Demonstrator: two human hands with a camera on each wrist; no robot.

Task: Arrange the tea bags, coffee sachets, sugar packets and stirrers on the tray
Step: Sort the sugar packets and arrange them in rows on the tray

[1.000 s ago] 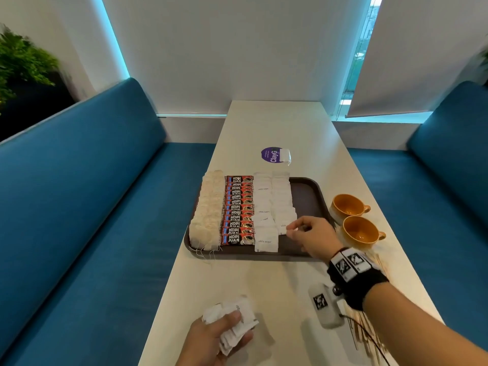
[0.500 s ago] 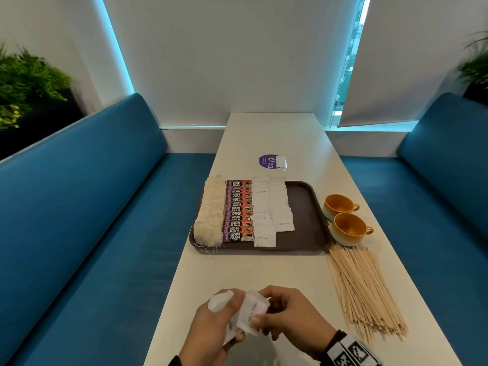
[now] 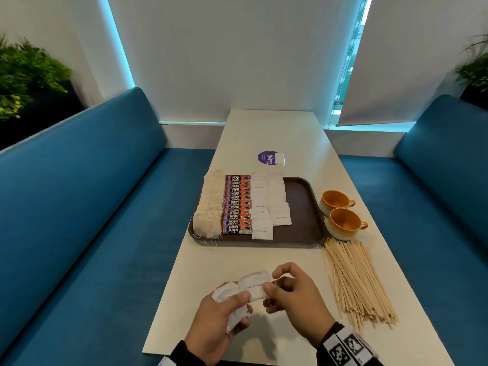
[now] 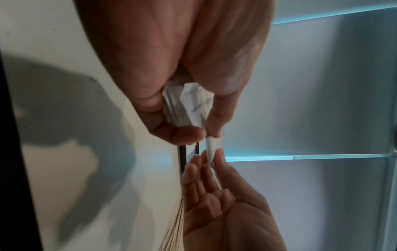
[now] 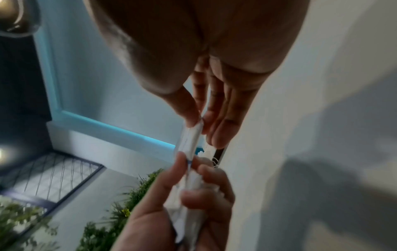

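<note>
A brown tray holds a column of tea bags, a column of red coffee sachets and two columns of white sugar packets. Near the table's front edge my left hand grips a bunch of sugar packets. My right hand pinches the top packet of that bunch between thumb and forefinger. A heap of wooden stirrers lies on the table to the right of my hands.
Two orange cups stand right of the tray. A purple round sticker with a single packet beside it lies beyond the tray. Blue benches run along both sides of the white table.
My right hand left the tray's sugar column and came back to the bunch in my left hand, where it now pinches the top packet. Both hands rose slightly.
</note>
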